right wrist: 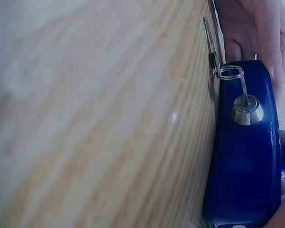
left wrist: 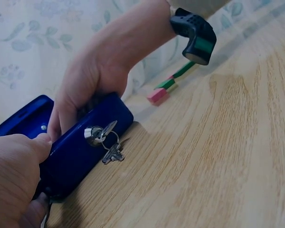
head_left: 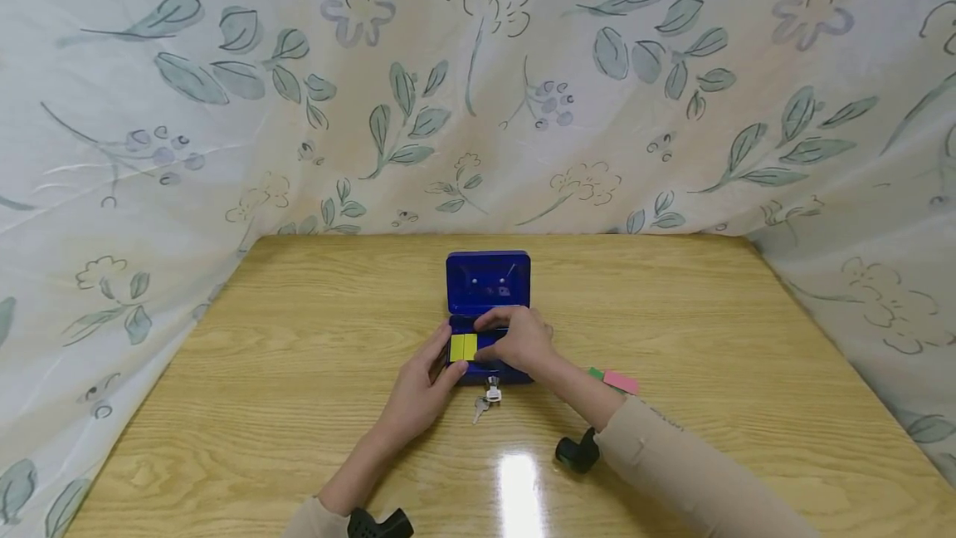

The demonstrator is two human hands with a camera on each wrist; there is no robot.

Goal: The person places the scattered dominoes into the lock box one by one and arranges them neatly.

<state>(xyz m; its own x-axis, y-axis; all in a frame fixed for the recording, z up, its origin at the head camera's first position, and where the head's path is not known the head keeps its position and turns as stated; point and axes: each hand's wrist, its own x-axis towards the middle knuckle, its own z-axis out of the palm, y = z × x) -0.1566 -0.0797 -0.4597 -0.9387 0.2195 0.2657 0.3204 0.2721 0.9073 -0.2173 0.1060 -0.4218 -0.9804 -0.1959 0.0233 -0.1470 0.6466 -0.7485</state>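
Blue box (head_left: 489, 287) gapes; right hand (head_left: 525, 344) partly covers it.

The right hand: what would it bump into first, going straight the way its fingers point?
Probably the yellow blocks in the blue box, though depth is unclear: the right hand might pass just above them.

Wood-grain table (head_left: 261, 339), bright glare (head_left: 519, 488) on it; pale floral cloth (head_left: 336, 139) behind and along sides.
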